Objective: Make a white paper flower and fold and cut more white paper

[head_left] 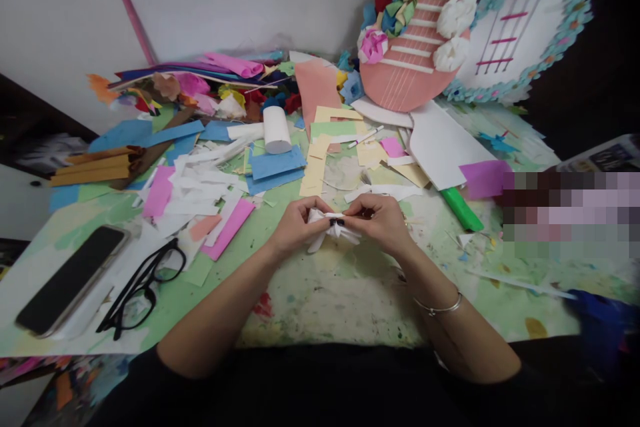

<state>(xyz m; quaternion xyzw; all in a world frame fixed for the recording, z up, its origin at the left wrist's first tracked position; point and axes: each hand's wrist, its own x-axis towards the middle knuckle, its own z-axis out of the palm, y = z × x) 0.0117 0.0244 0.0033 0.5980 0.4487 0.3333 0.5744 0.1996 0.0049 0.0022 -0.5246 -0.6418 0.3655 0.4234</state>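
Paper bundle (pixel 345 238), white and loosely pleated, sits above the table (pixel 310 307), pinched along its upper edge. My left grip (pixel 299 227) is closed narrowly on its left end, my right grip (pixel 383 223) on its right end. The thumbs hide the fold between them, and from my feed I can't make out most of the fingers behind. One bracelet (pixel 439 310) circles the right wrist.

Left of the bundle lies a heap of white strips (pixel 195 187), overlapping too much for me to count. Farther left and nearer me are one pair of black glasses (pixel 145 287) and one phone (pixel 73 280). Behind the bundle, slightly left, I see one white cylinder (pixel 277 130); to its right, one green tube (pixel 461 209), partly under a magenta sheet (pixel 485 178). Far behind the bundle, rightward, stand two guitar shapes (pixel 395 83), both cut off at the top; two white rosettes (pixel 456 15) decorate the pink one. A pixelated block hides whatever lies far right of the bundle.
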